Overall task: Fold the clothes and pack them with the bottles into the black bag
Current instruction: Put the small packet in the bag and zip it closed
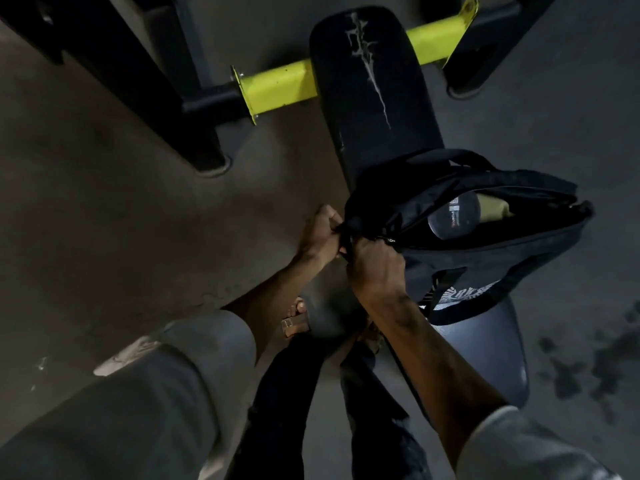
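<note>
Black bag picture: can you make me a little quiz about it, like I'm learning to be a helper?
1. True or false: the black bag is zipped all the way shut.
2. How many hands grip the bag's near end? A) none B) one C) two
3. Fill in: through the bag's opening you can see a dark ___ with a label.

Key:
1. False, its top gapes open.
2. C, the left hand and the right hand both grip it.
3. bottle

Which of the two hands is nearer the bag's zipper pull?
The right hand, beside the zipper pull on the black bag; the left hand grips the bag's end.
</note>
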The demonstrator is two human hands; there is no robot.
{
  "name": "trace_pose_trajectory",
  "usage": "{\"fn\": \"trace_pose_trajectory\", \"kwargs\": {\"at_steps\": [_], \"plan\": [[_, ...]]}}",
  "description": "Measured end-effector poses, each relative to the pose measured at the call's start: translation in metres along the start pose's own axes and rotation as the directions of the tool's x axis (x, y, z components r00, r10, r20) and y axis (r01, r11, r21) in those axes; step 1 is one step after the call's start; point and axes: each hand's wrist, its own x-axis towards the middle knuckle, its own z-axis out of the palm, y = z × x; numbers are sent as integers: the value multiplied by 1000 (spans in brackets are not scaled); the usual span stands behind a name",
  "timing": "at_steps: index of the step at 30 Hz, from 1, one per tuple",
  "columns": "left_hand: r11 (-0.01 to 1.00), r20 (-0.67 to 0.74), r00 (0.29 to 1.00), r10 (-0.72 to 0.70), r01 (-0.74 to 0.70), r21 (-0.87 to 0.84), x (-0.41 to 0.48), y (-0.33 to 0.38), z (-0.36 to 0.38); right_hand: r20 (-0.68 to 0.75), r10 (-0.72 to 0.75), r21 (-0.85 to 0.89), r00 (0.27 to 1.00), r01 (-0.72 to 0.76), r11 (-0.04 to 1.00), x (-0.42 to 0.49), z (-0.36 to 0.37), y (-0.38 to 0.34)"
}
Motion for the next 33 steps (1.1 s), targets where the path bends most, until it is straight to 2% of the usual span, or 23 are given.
{"fn": "trace_pose_trajectory", "kwargs": {"at_steps": [5, 7, 9, 11, 15, 19, 21, 23, 30, 33], "plan": [[1000, 6, 1000, 4, -4, 12, 4, 3, 0, -224, -9, 68, 974, 25, 997, -20, 19, 3], [999, 20, 1000, 12, -13, 33, 6, 0, 1, -233, -49, 25, 971, 56, 998, -24, 25, 9], [996, 38, 999, 34, -37, 75, 5, -2, 0, -215, -79, -33, 973, 73, 997, -11, 22, 10], [995, 47, 998, 42, -46, 83, 5, -2, -1, -129, -92, -89, 987, 81, 993, 7, 14, 6], [1000, 48, 999, 24, -24, -7, 3, 4, 0, -172, -74, -51, 982, 66, 997, 2, 14, 5], [997, 49, 998, 33, -36, 64, -1, 5, 2, -151, -82, -135, 985, 62, 989, -19, 25, 12], [995, 52, 998, 43, -47, 88, 0, 5, 3, -89, -112, -185, 990, 94, 978, -14, 23, 13], [996, 67, 997, 45, -50, 79, 1, 4, 2, -29, -129, -174, 991, 122, 977, -7, 21, 12], [991, 151, 986, 66, -82, 102, -9, 10, -3, -7, -82, -183, 997, 79, 980, -8, 17, 16], [996, 99, 995, 32, -40, 81, -12, 10, -3, -21, -76, -120, 997, 73, 990, -10, 13, 14]]}}
